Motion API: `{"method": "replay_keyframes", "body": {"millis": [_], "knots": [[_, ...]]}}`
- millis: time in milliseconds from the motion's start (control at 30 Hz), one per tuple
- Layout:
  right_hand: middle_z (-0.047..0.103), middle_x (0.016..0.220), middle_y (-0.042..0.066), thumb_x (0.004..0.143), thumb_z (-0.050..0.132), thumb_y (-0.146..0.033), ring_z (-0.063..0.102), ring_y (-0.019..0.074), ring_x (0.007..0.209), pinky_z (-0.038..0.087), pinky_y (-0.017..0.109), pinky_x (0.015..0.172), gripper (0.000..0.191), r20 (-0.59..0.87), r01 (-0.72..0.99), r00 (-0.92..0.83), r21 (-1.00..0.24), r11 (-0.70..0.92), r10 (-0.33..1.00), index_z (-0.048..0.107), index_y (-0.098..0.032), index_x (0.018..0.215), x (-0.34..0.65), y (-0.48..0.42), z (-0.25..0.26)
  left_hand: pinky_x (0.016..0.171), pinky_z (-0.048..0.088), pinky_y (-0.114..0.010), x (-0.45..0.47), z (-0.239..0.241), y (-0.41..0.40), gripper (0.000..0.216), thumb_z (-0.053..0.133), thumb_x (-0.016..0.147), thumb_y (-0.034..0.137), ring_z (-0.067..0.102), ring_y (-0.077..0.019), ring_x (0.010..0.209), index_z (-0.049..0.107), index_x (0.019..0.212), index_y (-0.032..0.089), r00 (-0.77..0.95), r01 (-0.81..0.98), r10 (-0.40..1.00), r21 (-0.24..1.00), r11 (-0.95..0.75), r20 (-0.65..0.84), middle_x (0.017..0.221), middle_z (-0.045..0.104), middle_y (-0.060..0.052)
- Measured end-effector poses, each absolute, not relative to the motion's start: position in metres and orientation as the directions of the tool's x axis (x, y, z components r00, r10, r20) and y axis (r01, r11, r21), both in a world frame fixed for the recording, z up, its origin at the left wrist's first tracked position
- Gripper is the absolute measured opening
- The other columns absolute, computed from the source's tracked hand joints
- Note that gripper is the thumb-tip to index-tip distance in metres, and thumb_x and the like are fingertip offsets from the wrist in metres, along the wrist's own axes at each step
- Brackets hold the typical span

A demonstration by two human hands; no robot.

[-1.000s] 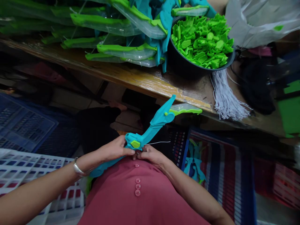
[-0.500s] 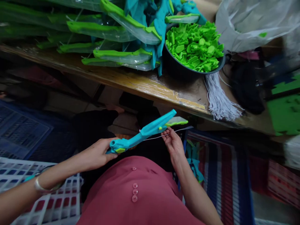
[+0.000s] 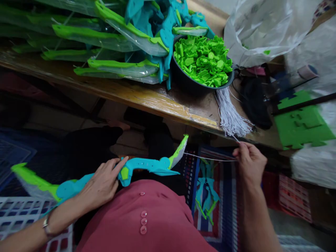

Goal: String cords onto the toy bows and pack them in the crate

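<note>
right hand [image 3: 249, 162] has drawn string [image 3: 210, 158] farther out.

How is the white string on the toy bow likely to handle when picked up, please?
Probably floppy: the white string runs straight only because the right hand pulls it taut from the tip of the toy bow. It looks very thin, so it is likely light and hard to pinch. The left hand steadies the bow.
</note>
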State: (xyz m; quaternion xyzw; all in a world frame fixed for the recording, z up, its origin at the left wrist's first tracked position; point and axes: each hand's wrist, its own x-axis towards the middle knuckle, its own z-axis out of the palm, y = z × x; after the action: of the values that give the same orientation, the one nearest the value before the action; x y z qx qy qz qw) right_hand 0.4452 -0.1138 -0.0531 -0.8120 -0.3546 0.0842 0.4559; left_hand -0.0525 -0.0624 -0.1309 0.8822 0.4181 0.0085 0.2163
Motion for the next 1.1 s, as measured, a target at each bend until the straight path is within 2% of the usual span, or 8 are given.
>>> {"method": "replay_keyframes", "body": {"millis": [100,200,333,500,700,800,967,1100], "knots": [[0.069,0.077,0.005,0.089,0.065,-0.046,0.059,0.0159,0.067,0.046,0.029,0.065,0.030,0.328,0.763,0.548,-0.572,-0.300,0.770,0.075,-0.017,0.091,0.442,-0.115,-0.030,0.099,0.056,-0.047,-0.059,-0.144,-0.069,0.069,0.038,0.096,0.015,0.065,-0.0304,0.115,0.023,0.163,0.014,0.652,0.712,0.741,0.464,-0.526,-0.160,0.136,0.059,-0.019],[0.070,0.080,0.005,0.092,0.062,-0.041,0.062,0.0172,0.073,0.047,0.029,0.070,0.026,0.274,0.801,0.416,-0.562,-0.207,0.867,0.075,-0.019,0.088,0.406,-0.105,-0.037,0.103,0.055,-0.044,-0.069,-0.156,-0.074,0.072,0.038,0.100,0.020,0.060,-0.0319,0.129,0.009,0.165,0.016,0.657,0.686,0.746,0.497,-0.531,-0.110,0.143,0.057,-0.020],[0.069,0.074,0.003,0.094,0.061,-0.039,0.060,0.0150,0.064,0.044,0.026,0.062,0.026,0.168,0.750,0.374,-0.634,-0.191,0.912,0.077,-0.020,0.087,0.360,-0.091,-0.074,0.094,0.059,-0.037,-0.079,-0.166,-0.076,0.066,0.037,0.102,0.023,0.065,-0.0318,0.124,0.017,0.165,0.025,0.653,0.703,0.745,0.478,-0.527,-0.139,0.146,0.055,-0.018],[0.078,0.096,0.004,0.094,0.063,-0.041,0.072,0.0198,0.080,0.051,0.028,0.073,0.027,0.101,0.644,0.463,-0.721,-0.257,0.880,0.080,-0.021,0.103,0.347,-0.081,-0.097,0.077,0.060,-0.029,-0.080,-0.167,-0.077,0.062,0.035,0.101,0.020,0.074,-0.0257,0.100,0.027,0.162,0.025,0.636,0.706,0.759,0.502,-0.499,-0.140,0.134,0.061,-0.015],[0.070,0.080,0.004,0.095,0.055,-0.031,0.062,0.0156,0.068,0.048,0.026,0.066,0.025,0.275,0.763,0.439,-0.617,-0.193,0.855,0.075,-0.017,0.091,0.349,-0.077,-0.084,0.070,0.059,-0.027,-0.070,-0.154,-0.074,0.056,0.038,0.098,0.019,0.075,-0.0226,0.085,0.044,0.154,0.020,0.636,0.686,0.768,0.516,-0.512,-0.083,0.126,0.065,-0.014],[0.074,0.085,0.004,0.096,0.057,-0.032,0.065,0.0161,0.071,0.050,0.027,0.069,0.024,0.293,0.758,0.462,-0.619,-0.203,0.837,0.076,-0.018,0.096,0.349,-0.079,-0.080,0.063,0.058,-0.026,-0.064,-0.142,-0.070,0.052,0.039,0.097,0.019,0.074,-0.0207,0.074,0.051,0.148,0.017,0.636,0.683,0.766,0.527,-0.506,-0.089,0.119,0.069,-0.014],[0.078,0.094,0.004,0.098,0.060,-0.039,0.072,0.0194,0.080,0.052,0.028,0.074,0.026,0.246,0.749,0.474,-0.617,-0.241,0.846,0.078,-0.022,0.100,0.349,-0.083,-0.084,0.073,0.061,-0.032,-0.062,-0.125,-0.068,0.057,0.034,0.097,0.018,0.075,-0.0262,0.089,0.042,0.154,0.019,0.688,0.648,0.721,0.511,-0.564,-0.077,0.132,0.065,-0.017],[0.073,0.074,0.003,0.100,0.053,-0.039,0.065,0.0154,0.061,0.043,0.026,0.062,0.031,0.300,0.844,0.439,-0.460,-0.275,0.847,0.075,-0.019,0.093,0.349,-0.083,-0.089,0.070,0.061,-0.030,-0.065,-0.128,-0.070,0.056,0.033,0.098,0.017,0.075,-0.0236,0.084,0.039,0.154,0.019,0.689,0.651,0.722,0.493,-0.577,-0.063,0.129,0.065,-0.015]]}}
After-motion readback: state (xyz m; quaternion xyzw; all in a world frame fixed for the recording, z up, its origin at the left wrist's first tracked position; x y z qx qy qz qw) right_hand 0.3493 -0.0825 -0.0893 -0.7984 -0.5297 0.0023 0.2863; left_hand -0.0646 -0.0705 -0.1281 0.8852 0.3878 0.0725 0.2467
